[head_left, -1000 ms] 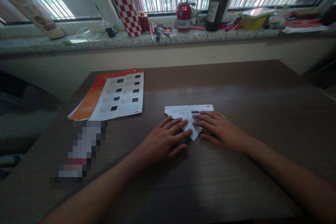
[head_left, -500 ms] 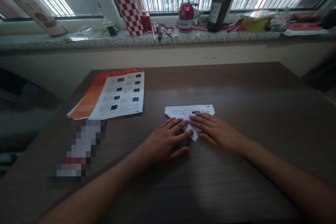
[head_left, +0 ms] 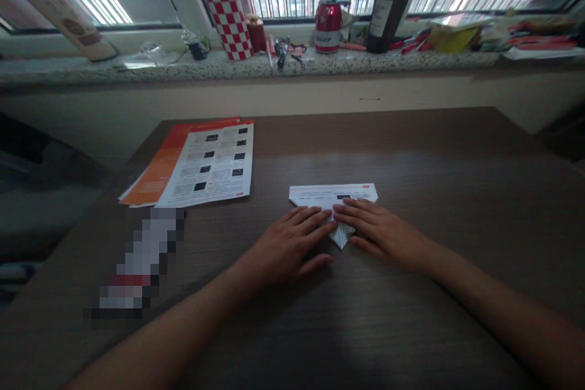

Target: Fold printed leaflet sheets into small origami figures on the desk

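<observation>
A folded sheet of printed paper (head_left: 315, 194) lies flat on the brown table (head_left: 402, 329). Its straight edge faces the window and its pointed tip faces me. My left hand (head_left: 295, 241) rests with fingers stretched over the paper's left side, the thumb apart on the table side. From the right, my right hand (head_left: 381, 231) lies flat with its fingertips on the paper's middle and right side. Both sets of fingertips almost meet near the centre line. The hands cover part of the paper's slanted sides.
Orange and white printed sheets (head_left: 205, 164) lie at the table's back left. Nearer me is a pixelated oblong item (head_left: 137, 262). On the stone windowsill (head_left: 183, 70) stand a red can (head_left: 328, 27), a dark drink cup (head_left: 388, 12), a red-checked bottle (head_left: 228, 24) and loose clutter.
The view has shifted slightly. My hands stay on the folded paper in nearly the same pose, with the left fingers drawn a little closer together.
</observation>
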Demonstrator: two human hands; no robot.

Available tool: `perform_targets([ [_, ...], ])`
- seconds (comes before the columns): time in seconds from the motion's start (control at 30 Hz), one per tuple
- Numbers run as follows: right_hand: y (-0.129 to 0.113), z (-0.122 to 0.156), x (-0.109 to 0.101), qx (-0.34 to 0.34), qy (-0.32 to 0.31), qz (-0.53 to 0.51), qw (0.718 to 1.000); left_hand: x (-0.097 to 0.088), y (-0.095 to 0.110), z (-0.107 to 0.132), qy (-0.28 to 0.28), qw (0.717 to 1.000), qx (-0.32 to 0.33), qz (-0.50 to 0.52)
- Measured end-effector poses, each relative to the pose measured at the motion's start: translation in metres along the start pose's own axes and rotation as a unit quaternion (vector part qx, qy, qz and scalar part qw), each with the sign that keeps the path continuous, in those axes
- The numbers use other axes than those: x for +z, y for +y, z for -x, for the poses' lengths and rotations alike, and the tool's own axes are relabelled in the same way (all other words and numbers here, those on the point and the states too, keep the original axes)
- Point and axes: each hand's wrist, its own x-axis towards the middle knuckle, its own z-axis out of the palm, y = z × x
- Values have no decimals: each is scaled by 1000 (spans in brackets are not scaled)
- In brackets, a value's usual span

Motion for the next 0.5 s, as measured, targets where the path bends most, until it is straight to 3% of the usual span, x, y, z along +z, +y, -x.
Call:
perform_targets([
  [0.5, -2, 0, 0, -6, 2, 5, 1000, 0, -1, 0, -20, 1000, -6, -3],
])
